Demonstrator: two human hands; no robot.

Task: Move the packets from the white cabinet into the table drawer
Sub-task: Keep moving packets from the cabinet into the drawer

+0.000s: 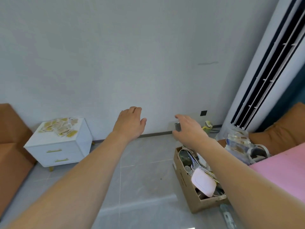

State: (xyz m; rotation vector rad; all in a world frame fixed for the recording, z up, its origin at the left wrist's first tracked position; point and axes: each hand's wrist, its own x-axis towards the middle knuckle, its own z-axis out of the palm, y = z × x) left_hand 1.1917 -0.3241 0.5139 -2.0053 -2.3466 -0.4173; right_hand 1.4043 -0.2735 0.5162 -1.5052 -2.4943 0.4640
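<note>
Packets: scattered on the white cabinet top, drawers closed.
Left hand: raised, fingers relaxed, holding nothing.
Right hand: curled around a small dark object.

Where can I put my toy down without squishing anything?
Bare floor lies between the white cabinet and the cardboard box. The cabinet's top is crowded with packets; the box is stuffed full.

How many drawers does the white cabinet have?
2. The upper drawer and the lower drawer sit one above the other on the white cabinet's front, each shut, with a gold handle. Its other sides are hidden.
</note>
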